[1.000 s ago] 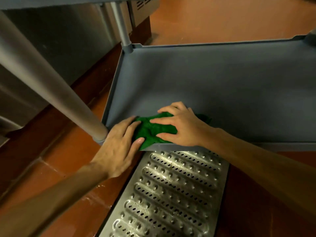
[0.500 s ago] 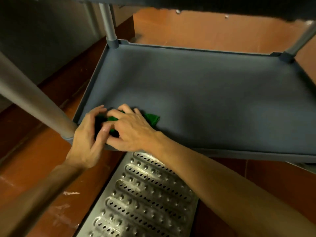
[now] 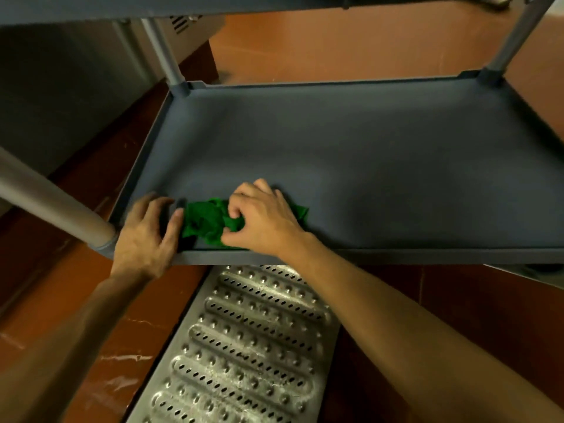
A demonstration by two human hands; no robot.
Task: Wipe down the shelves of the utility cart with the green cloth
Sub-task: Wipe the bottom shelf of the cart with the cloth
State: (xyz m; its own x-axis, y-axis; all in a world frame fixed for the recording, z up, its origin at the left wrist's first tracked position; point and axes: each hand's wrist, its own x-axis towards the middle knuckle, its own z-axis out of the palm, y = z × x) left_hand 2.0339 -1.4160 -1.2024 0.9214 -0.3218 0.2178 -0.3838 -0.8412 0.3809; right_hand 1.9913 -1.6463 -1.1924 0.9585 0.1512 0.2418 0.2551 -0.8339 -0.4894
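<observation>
While the right hand (image 3: 264, 219) clutches the green cloth (image 3: 204, 221), the left hand (image 3: 146, 235) rests slack on the shelf (image 3: 366, 160).

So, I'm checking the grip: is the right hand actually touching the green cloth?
Touching. The head view shows the right hand curled into and pinching the bunched green cloth on the shelf.
</observation>
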